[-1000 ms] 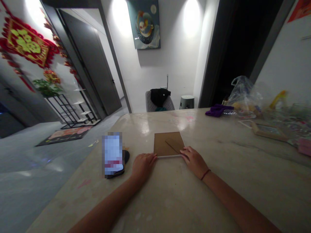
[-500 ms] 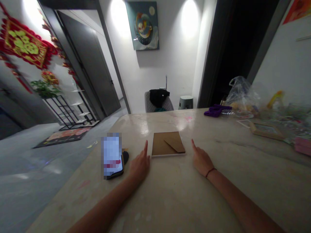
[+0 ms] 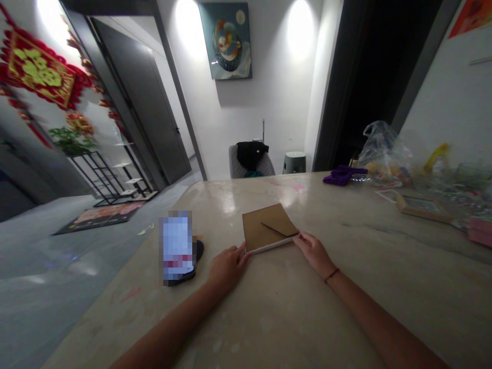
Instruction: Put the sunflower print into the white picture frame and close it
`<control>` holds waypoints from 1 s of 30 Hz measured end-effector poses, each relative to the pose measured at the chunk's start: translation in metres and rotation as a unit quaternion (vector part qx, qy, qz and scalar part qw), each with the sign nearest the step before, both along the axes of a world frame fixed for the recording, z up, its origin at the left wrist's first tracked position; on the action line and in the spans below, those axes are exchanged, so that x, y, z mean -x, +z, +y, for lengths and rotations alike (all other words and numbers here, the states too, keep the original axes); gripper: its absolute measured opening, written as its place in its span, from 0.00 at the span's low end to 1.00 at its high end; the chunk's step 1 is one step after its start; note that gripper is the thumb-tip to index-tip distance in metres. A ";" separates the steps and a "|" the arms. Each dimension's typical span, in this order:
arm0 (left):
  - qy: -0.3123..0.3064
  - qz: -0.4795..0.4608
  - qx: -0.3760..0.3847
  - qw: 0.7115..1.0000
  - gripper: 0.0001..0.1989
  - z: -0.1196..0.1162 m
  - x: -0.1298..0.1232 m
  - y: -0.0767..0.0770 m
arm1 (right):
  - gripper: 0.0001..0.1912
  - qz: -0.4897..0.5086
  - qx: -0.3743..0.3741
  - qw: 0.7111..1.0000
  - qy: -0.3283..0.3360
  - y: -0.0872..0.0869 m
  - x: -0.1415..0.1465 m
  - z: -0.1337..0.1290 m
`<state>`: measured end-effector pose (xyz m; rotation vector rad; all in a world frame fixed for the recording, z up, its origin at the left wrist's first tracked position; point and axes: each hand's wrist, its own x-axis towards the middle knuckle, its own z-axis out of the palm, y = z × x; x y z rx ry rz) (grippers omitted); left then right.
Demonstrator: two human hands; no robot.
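A square picture frame (image 3: 267, 228) lies face down on the marble table (image 3: 307, 312), showing a brown cardboard back with a fold-out stand and a white edge. It sits slightly turned. My left hand (image 3: 228, 266) holds the frame's near left corner. My right hand (image 3: 313, 252) grips the near right corner between thumb and fingers, and a thin dark cord circles that wrist. To the left of my left hand lies a phone (image 3: 177, 248) with a pixelated screen, on a black round object (image 3: 199, 250).
At the table's right end stand a plastic bag (image 3: 384, 151), purple cloth (image 3: 342, 175), a second wooden frame (image 3: 423, 207) and assorted clutter. The table's left edge drops to a grey floor. A chair (image 3: 251, 166) with a black garment stands beyond the far edge.
Both hands have closed in from their raised-finger pose, apart from the frame, onto its near corners. The frame has turned slightly anticlockwise on the table.
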<state>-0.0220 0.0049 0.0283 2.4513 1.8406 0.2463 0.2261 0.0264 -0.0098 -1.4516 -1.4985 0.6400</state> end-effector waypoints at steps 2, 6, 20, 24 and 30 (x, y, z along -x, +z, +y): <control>-0.025 -0.004 0.008 1.000 0.22 -0.003 -0.003 0.000 | 0.30 0.127 -0.006 0.992 0.020 0.001 0.007 -0.002; -0.079 0.009 0.020 0.997 0.20 -0.008 -0.010 0.001 | 0.44 0.225 -0.016 0.974 0.011 0.004 0.022 -0.007; -0.052 -0.240 0.083 0.966 0.27 -0.004 -0.003 -0.002 | 0.19 -0.181 -0.221 0.958 -0.021 0.027 0.027 -0.025; -0.079 -0.448 0.153 0.877 0.31 0.001 -0.001 -0.005 | 0.21 -0.361 -0.209 0.909 0.021 0.025 0.030 -0.026; -0.016 -0.549 0.206 0.810 0.45 0.002 -0.011 -0.010 | 0.22 -0.486 -0.155 0.851 0.125 0.016 0.041 -0.027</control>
